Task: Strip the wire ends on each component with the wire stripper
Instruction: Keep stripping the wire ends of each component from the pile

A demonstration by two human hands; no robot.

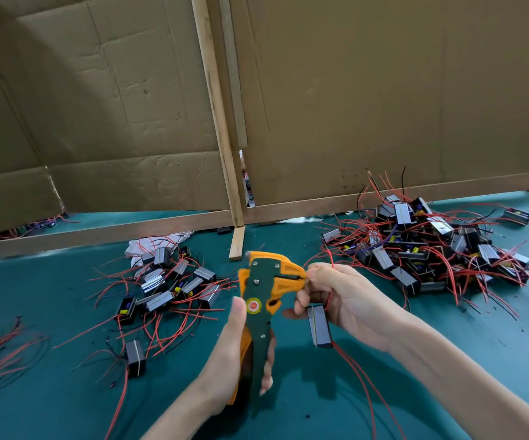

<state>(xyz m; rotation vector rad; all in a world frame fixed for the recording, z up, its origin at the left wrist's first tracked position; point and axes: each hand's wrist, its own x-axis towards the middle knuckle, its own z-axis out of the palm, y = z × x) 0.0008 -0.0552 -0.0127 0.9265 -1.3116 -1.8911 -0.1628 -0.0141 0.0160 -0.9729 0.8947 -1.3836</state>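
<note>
My left hand [236,347] grips the handles of an orange and dark green wire stripper [264,289], held upright with its jaws pointing right. My right hand [336,293] pinches a red wire [331,258] right at the jaw tips. A small black component [319,327] with a grey face hangs under that hand, and its other red wires [361,376] trail down toward the near edge.
A big heap of components with red wires [441,246] lies at the right, and a smaller heap [167,284] at the left on the teal mat [66,392]. One lone component [135,357] sits near the left. Cardboard panels on wooden frames [221,122] wall off the back.
</note>
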